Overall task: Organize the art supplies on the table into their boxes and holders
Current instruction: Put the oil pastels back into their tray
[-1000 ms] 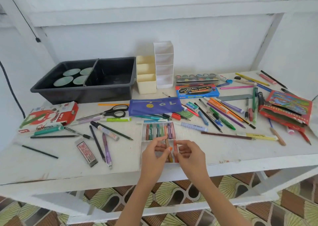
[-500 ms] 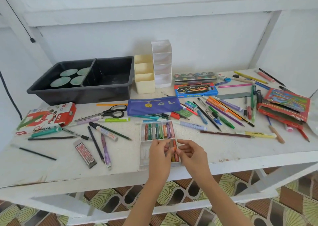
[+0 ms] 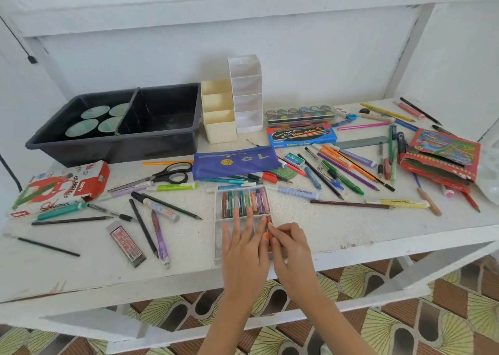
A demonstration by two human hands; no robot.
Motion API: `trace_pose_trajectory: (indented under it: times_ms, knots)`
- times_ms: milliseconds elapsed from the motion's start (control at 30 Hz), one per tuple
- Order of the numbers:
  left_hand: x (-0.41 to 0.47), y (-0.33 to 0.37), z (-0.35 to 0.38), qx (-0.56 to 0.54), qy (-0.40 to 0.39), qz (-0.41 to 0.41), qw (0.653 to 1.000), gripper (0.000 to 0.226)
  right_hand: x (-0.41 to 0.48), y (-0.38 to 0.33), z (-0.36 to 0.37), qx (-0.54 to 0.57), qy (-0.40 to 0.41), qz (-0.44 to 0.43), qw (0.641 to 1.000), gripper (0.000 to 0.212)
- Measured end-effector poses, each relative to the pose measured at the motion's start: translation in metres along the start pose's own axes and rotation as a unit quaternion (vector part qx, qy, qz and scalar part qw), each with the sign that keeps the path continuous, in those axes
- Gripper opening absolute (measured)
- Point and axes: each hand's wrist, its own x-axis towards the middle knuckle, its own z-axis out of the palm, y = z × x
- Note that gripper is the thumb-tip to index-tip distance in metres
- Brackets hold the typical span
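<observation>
A white plastic pastel tray (image 3: 217, 230) lies near the table's front edge. Its far row holds several oil pastels (image 3: 245, 202) side by side. My left hand (image 3: 243, 249) lies flat over the tray's near row, fingers straight and spread. My right hand (image 3: 290, 246) is just to its right, its fingertips pinching an orange pastel (image 3: 269, 221) at the tray's right end. The near row is mostly hidden under my hands. The red and white oil pastel box (image 3: 62, 187) lies open at the left.
A black divided bin (image 3: 162, 144) stands at the back left, with cream (image 3: 220, 122) and white holders (image 3: 247, 95) beside it. A blue pouch (image 3: 235, 162), scissors (image 3: 167, 176), a watercolour box (image 3: 302, 135) and several loose pens and pencils cover the table. A red pencil packet (image 3: 442, 157) lies at right.
My left hand has opened out and flattened over the tray's near row. Both hands have lowered onto the tray, and my right hand has brought the orange pastel to its right end.
</observation>
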Motion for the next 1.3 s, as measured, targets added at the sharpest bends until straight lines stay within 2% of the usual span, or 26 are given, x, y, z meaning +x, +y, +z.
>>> trace_pose_trajectory:
  times_ms: [133, 233, 300, 333, 467, 567, 633, 700, 767, 867, 1100, 1167, 1300]
  knots:
    - [0.002, -0.003, -0.001, -0.017, -0.03, -0.012, 0.999, 0.058, 0.003, 0.001, -0.005, 0.039, 0.0, 0.026, 0.999, 0.033]
    - [0.004, -0.006, -0.005, -0.084, -0.045, -0.033, 0.995, 0.063, 0.005, 0.002, -0.009, 0.049, -0.008, 0.027, 0.998, 0.038]
    - [0.004, -0.005, -0.008, -0.106, -0.059, -0.038, 0.992, 0.048, 0.005, 0.002, -0.01, 0.061, -0.013, 0.033, 0.998, 0.035]
    - [0.003, -0.004, -0.01, -0.106, -0.061, -0.039, 0.992, 0.043, 0.005, 0.002, -0.011, 0.066, -0.014, 0.036, 0.997, 0.033]
    - [0.001, -0.004, -0.011, -0.056, -0.066, -0.045, 0.995, 0.047, 0.004, 0.003, -0.01, 0.047, -0.027, 0.022, 0.998, 0.03]
    - [0.002, -0.005, -0.009, -0.023, -0.07, -0.04, 0.996, 0.062, 0.004, 0.003, -0.011, 0.039, -0.044, 0.015, 0.998, 0.032]
    - [0.003, -0.003, -0.007, -0.019, -0.079, -0.058, 0.995, 0.066, 0.007, 0.002, -0.015, 0.069, -0.061, 0.033, 0.995, 0.029]
    - [0.004, 0.003, -0.007, 0.002, -0.052, -0.067, 0.996, 0.07, 0.012, 0.003, -0.028, 0.107, -0.071, 0.065, 0.99, 0.03]
    - [0.007, 0.017, -0.007, 0.002, -0.003, -0.082, 0.997, 0.077, 0.016, 0.006, -0.046, 0.117, -0.051, 0.073, 0.989, 0.031]
    - [0.017, 0.048, -0.003, -0.061, 0.028, -0.097, 0.993, 0.076, 0.024, 0.021, -0.08, 0.108, -0.002, 0.065, 0.992, 0.032]
    - [0.057, 0.14, 0.035, -0.156, 0.02, -0.008, 0.987, 0.068, 0.038, 0.072, -0.157, 0.089, 0.058, 0.167, 0.98, 0.035]
    - [0.075, 0.162, 0.053, -0.16, 0.018, 0.019, 0.987, 0.066, 0.04, 0.084, -0.174, 0.057, 0.084, 0.174, 0.979, 0.035]
    - [0.104, 0.198, 0.083, -0.145, 0.01, 0.049, 0.988, 0.068, 0.044, 0.113, -0.208, -0.067, 0.173, 0.136, 0.973, 0.033]
